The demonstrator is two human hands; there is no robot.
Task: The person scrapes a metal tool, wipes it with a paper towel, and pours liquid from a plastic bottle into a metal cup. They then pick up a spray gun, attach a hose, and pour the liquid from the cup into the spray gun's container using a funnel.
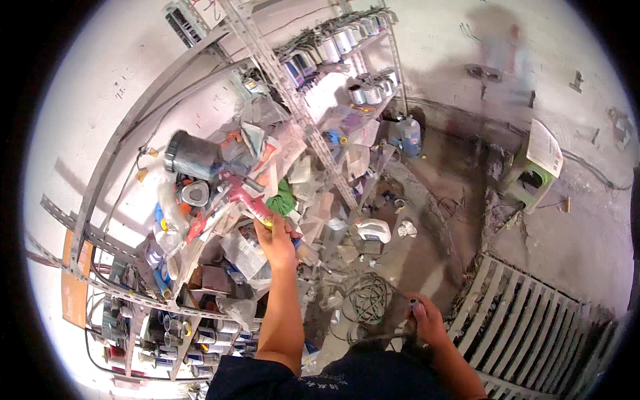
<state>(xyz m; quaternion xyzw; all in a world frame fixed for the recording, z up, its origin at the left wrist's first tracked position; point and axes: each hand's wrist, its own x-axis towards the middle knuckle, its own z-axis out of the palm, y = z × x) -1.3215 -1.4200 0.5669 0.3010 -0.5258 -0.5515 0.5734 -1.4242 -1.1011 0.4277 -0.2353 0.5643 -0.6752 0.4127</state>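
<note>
My left hand point(279, 241) grips a red tool point(243, 199) with a silver metal top and a yellow band, held over a cluttered shelf point(220, 247). A green crumpled cloth point(282, 198) lies just right of the tool; a dark-rimmed bucket point(187, 152) rests behind it among papers, bags and assorted tools. At the lower right, my right hand point(427, 319) is closed on a small dark hose fitting point(414, 305), next to a coiled hose point(367, 297) on the floor.
A metal rack point(397, 60) holds several cans. On the floor are a blue-labelled jug point(410, 137), a white container point(373, 231) and debris. A green stool point(530, 193) stands against the right wall, and a slatted grate point(513, 313) lies at the lower right.
</note>
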